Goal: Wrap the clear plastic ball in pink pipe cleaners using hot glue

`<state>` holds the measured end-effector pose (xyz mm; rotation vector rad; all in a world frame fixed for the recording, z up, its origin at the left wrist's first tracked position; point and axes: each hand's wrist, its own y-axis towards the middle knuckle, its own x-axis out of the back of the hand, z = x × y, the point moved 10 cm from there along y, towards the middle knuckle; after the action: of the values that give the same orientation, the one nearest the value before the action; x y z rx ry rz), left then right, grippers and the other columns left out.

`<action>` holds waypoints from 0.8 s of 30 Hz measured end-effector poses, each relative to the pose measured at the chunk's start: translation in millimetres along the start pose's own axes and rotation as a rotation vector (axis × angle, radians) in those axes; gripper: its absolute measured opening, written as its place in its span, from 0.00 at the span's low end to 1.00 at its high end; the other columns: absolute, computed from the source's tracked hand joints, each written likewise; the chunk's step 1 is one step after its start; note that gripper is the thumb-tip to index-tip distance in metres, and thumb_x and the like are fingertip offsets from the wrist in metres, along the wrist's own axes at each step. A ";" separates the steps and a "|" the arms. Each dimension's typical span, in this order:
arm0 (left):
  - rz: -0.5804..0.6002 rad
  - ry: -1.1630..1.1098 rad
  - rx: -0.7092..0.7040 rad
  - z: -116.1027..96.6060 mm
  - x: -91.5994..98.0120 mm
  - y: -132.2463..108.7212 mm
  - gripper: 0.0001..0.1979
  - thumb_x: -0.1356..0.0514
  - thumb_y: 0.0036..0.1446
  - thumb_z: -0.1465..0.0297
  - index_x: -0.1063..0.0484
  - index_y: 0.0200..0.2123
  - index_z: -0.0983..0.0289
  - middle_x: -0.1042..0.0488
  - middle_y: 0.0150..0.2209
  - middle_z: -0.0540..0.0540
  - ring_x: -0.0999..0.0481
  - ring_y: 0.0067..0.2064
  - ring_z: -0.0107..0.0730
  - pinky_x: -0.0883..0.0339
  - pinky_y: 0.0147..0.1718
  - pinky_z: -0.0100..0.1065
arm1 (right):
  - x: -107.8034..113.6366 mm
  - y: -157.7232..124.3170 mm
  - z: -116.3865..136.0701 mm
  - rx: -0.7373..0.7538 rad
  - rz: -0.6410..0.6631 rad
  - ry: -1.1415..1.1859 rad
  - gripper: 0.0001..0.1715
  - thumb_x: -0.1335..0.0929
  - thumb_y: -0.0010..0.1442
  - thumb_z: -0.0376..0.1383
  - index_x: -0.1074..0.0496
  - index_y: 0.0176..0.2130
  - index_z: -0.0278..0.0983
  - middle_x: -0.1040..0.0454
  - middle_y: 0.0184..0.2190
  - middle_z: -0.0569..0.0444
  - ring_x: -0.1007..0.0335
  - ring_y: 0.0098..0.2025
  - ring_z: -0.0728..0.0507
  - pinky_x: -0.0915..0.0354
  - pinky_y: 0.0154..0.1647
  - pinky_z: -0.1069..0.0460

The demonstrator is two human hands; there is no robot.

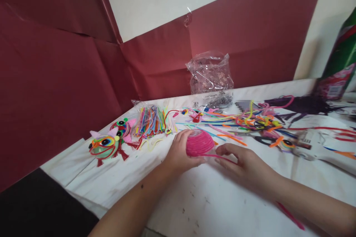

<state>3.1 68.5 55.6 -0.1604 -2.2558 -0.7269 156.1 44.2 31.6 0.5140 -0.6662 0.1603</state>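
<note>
My left hand (179,152) is wrapped round a rounded cup shape (200,143) covered in rows of pink pipe cleaner, held just above the white table. From its lower edge a loose pink pipe cleaner (213,155) runs to the right. My right hand (239,159) has its thumb and fingers closed about this strand, close to the cup. A pink end of pipe cleaner (292,216) shows below my right forearm. My left fingers and palm hide the cup's left side.
Two colourful animal heads with tassels (104,146) stand at left. Behind lie bundled pipe cleaners (151,122), a clear plastic bag (211,72) and scattered loose pipe cleaners. Black-handled scissors (263,140) and a white glue gun (314,144) lie at right, near a green package (339,59).
</note>
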 end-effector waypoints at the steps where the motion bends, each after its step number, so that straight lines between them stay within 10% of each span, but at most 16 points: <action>1: -0.018 -0.016 0.025 2.4 0.4 0.0 0.44 0.28 0.33 0.65 0.38 0.56 0.61 0.35 0.57 0.63 0.38 0.59 0.54 0.46 0.59 0.54 | 1.2 0.0 0.5 0.013 -0.007 -0.014 0.15 0.37 0.60 0.47 0.29 0.33 0.40 0.23 0.30 0.52 0.29 0.32 0.43 0.35 0.33 0.50; 18: 0.066 -0.132 -0.009 14.5 -14.9 4.2 0.46 0.28 0.37 0.64 0.42 0.60 0.63 0.41 0.61 0.65 0.41 0.63 0.52 0.48 0.61 0.51 | 7.2 9.7 -36.5 -0.103 -0.094 0.031 0.14 0.35 0.56 0.48 0.29 0.32 0.41 0.22 0.30 0.51 0.27 0.30 0.41 0.32 0.33 0.47; 24: 0.034 -0.260 0.028 17.5 -18.6 2.4 0.48 0.27 0.35 0.66 0.43 0.61 0.60 0.41 0.62 0.63 0.42 0.63 0.51 0.48 0.61 0.51 | -4.3 14.6 -57.8 -0.154 -0.118 0.381 0.36 0.29 0.47 0.57 0.35 0.48 0.40 0.22 0.42 0.43 0.24 0.43 0.36 0.28 0.44 0.41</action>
<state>6.3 82.0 34.1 -0.2937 -2.5013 -0.6891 180.1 86.0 -3.8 0.3595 -0.2729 0.0913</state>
